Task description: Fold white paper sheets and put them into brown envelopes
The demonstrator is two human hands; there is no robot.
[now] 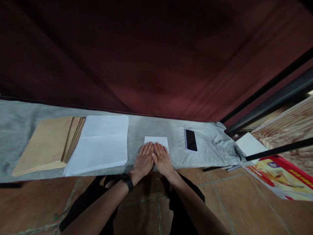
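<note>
Both hands (pixel 144 161) (pixel 162 161) lie flat on white paper (pixel 156 139), grip released; envelopes (pixel 46 140) bear illegible red print (pixel 67 122).

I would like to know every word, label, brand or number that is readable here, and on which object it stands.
Red and yellow box: yellow capitals, possibly "KLIM", too blurred to be sure; the mark on its blue patch is too small.
Brown paper stack: faint reddish print, unreadable.
Small white paper under the left hand and right hand: no text visible.
</note>
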